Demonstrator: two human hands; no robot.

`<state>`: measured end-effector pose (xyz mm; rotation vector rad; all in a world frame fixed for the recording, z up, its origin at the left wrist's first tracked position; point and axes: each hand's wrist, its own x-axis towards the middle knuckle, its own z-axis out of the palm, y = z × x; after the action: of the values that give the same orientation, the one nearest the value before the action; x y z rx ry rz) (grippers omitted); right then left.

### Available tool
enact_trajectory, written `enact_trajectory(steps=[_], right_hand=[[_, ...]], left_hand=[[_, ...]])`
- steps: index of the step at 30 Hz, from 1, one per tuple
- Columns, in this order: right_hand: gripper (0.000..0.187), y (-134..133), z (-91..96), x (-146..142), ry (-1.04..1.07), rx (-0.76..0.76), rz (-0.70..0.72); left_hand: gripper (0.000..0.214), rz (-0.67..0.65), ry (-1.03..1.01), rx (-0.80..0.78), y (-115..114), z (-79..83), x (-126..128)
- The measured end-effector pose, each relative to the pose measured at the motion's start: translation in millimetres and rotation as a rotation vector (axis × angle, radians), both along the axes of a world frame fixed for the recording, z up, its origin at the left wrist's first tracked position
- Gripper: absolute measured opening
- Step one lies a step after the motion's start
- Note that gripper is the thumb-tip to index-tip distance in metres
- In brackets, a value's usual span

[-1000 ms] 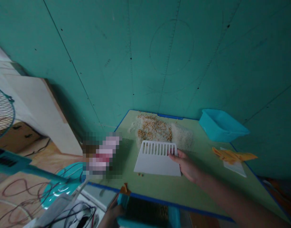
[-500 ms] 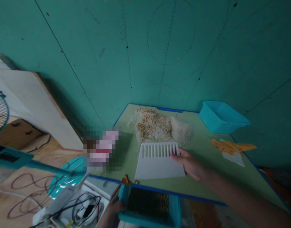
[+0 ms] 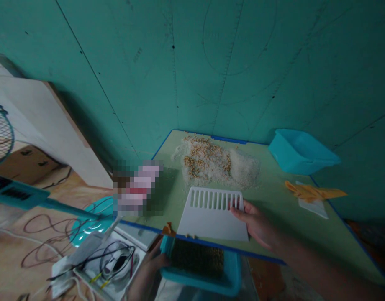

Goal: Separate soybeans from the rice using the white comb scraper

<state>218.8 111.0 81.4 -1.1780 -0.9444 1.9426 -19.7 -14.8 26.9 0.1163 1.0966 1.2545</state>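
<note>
Head view: at the near side, the left hand (image 3: 156, 261) is clamped on the left end of a turquoise rectangular plastic bin (image 3: 198, 279), its fingers dim and partly hidden. The bin sits just below and beyond the near edge of a pale green tabletop with blue edging (image 3: 270, 188); inside lies a dark layer of contents (image 3: 195, 257), with tan round beans visible toward the right. Left of it, a white open box (image 3: 112, 267) holds tangled cables.

At the near table edge: a crumpled orange-brown scrap (image 3: 169, 230) and a few loose tan beans (image 3: 191, 236). Just right of these, a flat white plastic plate with a row of slots (image 3: 214, 223) has its straight side toward the near edge, slots on the far side. The right hand (image 3: 253, 219) is clamped on its right side, thumb across the face, fingers showing through the slots.

Farther right, an orange cloth (image 3: 314, 193) lies over a white sheet (image 3: 314, 207). Beyond the plate, a spread heap of whitish grains and tan beans (image 3: 208, 159). Far right, a second turquoise plastic bin (image 3: 286, 161), near the green wall (image 3: 148, 75)
</note>
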Motion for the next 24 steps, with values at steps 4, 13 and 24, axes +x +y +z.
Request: enact_trajectory(steps=[4, 13, 24], right_hand=[[0.025, -6.3, 1.7, -0.7, -0.002, -0.041, -0.005], [0.034, 33.9, 20.8, 12.8, 0.016, 0.170, -0.340], [0.022, -29.8, 8.1, -4.6, -0.588, 1.742, 0.334]], left_hand=[[0.034, -0.062, -0.019, 0.072, -2.7, -6.5, 1.9], [0.028, -0.005, 0.001, -0.054, -1.8, -80.1, -22.1], [0.026, -0.076, -0.061, -0.120, 11.2, -130.1, -48.3]])
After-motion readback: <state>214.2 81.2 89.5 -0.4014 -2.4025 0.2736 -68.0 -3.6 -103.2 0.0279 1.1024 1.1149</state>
